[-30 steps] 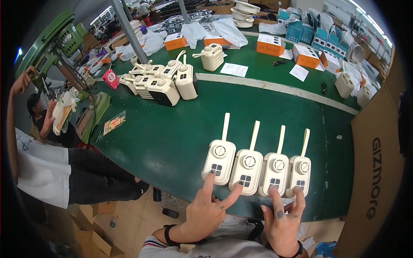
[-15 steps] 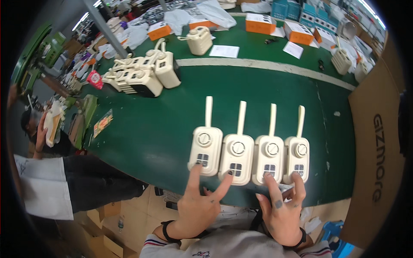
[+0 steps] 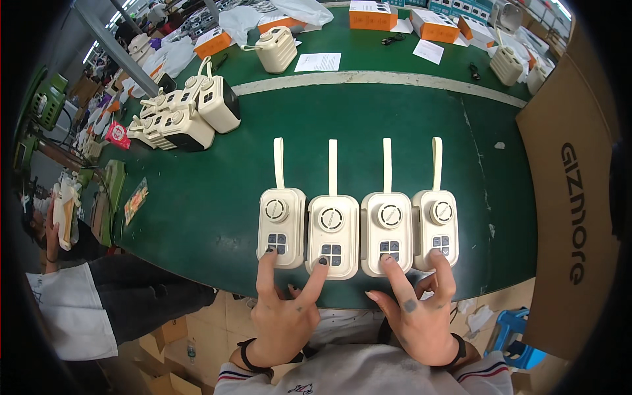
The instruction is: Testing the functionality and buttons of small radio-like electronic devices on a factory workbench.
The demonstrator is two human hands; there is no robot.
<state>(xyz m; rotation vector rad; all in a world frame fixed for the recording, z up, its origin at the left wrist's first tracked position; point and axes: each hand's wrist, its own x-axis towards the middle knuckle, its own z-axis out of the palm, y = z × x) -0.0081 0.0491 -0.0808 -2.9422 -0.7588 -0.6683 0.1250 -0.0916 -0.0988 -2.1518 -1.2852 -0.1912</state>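
Observation:
Four-button cream devices, each with a round dial and a strap pointing away from me, stand side by side in a row on the green table. My left hand (image 3: 286,322) has two fingers spread: one touches the buttons of the leftmost device (image 3: 265,230), the other those of the second device (image 3: 342,238). Two fingers of my right hand (image 3: 421,322) are likewise apart, on the buttons of the third device (image 3: 369,230) and of the rightmost device (image 3: 426,224). Neither hand grasps anything; some of the other fingers are curled and partly hidden.
A cluster of similar cream devices (image 3: 220,112) stands at the left on the green table (image 3: 316,118). Beyond a pale strip are another device (image 3: 276,52), paper sheets (image 3: 318,62) and orange-white boxes (image 3: 434,26). A large carton (image 3: 559,158) borders the right. Another person (image 3: 72,303) is at left.
The view has shifted, so the table and devices appear farther left. My fingers stay on the buttons of the same devices.

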